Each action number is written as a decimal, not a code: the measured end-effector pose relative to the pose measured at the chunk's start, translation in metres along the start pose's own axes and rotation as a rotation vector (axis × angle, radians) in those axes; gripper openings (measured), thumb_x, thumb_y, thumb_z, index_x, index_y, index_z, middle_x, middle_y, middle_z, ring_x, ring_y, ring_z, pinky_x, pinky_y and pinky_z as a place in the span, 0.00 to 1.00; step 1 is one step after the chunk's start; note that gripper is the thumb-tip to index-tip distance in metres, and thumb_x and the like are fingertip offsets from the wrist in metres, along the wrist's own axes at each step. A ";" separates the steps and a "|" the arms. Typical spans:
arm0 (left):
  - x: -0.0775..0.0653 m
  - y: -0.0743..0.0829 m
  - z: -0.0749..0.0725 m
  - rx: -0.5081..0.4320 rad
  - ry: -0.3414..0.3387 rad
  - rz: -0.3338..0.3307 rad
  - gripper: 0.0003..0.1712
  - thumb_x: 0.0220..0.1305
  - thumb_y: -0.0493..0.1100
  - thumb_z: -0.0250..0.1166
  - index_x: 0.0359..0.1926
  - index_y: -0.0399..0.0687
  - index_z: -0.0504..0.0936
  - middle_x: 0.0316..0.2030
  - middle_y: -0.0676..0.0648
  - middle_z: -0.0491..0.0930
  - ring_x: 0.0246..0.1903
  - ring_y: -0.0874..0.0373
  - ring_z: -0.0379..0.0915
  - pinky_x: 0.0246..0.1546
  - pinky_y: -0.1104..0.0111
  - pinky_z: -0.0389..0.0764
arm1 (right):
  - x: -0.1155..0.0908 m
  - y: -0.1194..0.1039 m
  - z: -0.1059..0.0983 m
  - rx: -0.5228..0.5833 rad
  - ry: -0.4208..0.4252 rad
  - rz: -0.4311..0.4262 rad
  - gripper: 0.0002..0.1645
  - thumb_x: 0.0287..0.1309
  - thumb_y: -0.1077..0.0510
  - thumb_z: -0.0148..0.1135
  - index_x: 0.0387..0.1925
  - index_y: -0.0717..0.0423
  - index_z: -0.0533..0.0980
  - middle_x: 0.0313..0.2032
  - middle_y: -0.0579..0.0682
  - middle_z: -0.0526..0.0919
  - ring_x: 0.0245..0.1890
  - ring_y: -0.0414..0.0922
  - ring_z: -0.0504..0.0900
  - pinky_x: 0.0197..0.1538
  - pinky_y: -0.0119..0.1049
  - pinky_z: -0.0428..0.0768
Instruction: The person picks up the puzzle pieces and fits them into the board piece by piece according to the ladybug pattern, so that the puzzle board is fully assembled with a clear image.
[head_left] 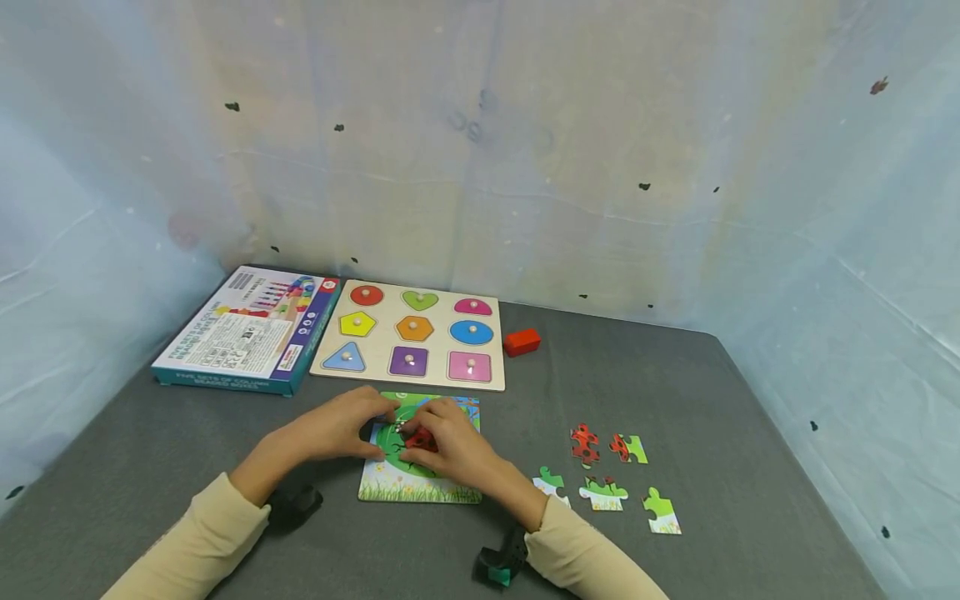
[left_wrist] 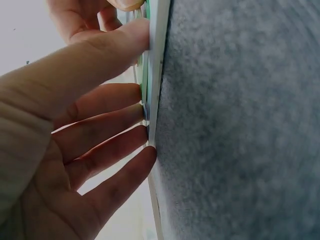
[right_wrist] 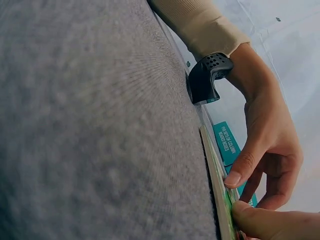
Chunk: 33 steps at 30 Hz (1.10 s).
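A puzzle board [head_left: 420, 493] with a green leaf and grass picture lies on the grey table. My left hand [head_left: 341, 427] is at its left side, thumb and fairly straight fingers touching the board, as the left wrist view also shows. Over the middle of the board, my right hand [head_left: 459, 446] pinches a red ladybug puzzle piece [head_left: 422, 440] between thumb and fingers, low against the picture; its fingers partly hide the piece. In the right wrist view the right thumb [right_wrist: 270, 221] reaches down to the board's surface.
Several loose puzzle pieces [head_left: 603, 493] lie to the right. Behind the board are a wooden shape board [head_left: 378, 342] with knobbed shapes, a red block [head_left: 522, 342] and a flat box [head_left: 232, 333]. A pale sheet [head_left: 480, 167] hangs around the table.
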<state>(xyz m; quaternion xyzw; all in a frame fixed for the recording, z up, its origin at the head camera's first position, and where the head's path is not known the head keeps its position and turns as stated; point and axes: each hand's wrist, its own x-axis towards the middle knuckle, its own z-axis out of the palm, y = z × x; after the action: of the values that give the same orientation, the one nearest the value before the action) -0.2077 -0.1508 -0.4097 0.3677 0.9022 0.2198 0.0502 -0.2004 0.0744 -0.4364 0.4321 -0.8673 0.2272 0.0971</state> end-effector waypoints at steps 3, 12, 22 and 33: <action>0.000 0.002 0.001 0.015 0.019 0.001 0.31 0.47 0.46 0.74 0.52 0.40 0.77 0.39 0.52 0.76 0.41 0.59 0.70 0.43 0.59 0.74 | 0.000 0.002 0.003 -0.007 0.008 -0.006 0.18 0.51 0.46 0.68 0.40 0.50 0.80 0.41 0.45 0.77 0.41 0.40 0.70 0.43 0.29 0.69; 0.002 0.003 0.000 0.015 0.016 -0.003 0.13 0.47 0.44 0.75 0.34 0.47 0.82 0.51 0.42 0.77 0.47 0.52 0.72 0.44 0.58 0.75 | -0.001 0.004 0.005 0.003 0.027 -0.004 0.18 0.51 0.45 0.67 0.41 0.49 0.81 0.42 0.44 0.76 0.42 0.40 0.69 0.46 0.31 0.69; 0.003 -0.002 0.000 0.029 0.013 0.031 0.18 0.46 0.45 0.75 0.38 0.41 0.86 0.52 0.40 0.78 0.47 0.49 0.73 0.43 0.58 0.77 | -0.001 0.011 0.005 0.021 0.013 0.025 0.15 0.55 0.42 0.63 0.41 0.43 0.81 0.53 0.50 0.73 0.59 0.47 0.62 0.56 0.49 0.66; 0.003 -0.025 0.006 -0.134 0.011 0.066 0.19 0.49 0.54 0.71 0.40 0.49 0.85 0.56 0.45 0.75 0.61 0.45 0.64 0.53 0.52 0.70 | -0.001 0.013 0.004 0.090 -0.018 0.091 0.13 0.55 0.44 0.63 0.40 0.42 0.80 0.59 0.52 0.69 0.67 0.55 0.53 0.60 0.63 0.54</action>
<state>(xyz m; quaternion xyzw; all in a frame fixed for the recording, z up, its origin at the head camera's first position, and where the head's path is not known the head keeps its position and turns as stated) -0.2243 -0.1628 -0.4254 0.3920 0.8730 0.2833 0.0625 -0.2102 0.0803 -0.4441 0.3982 -0.8758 0.2662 0.0595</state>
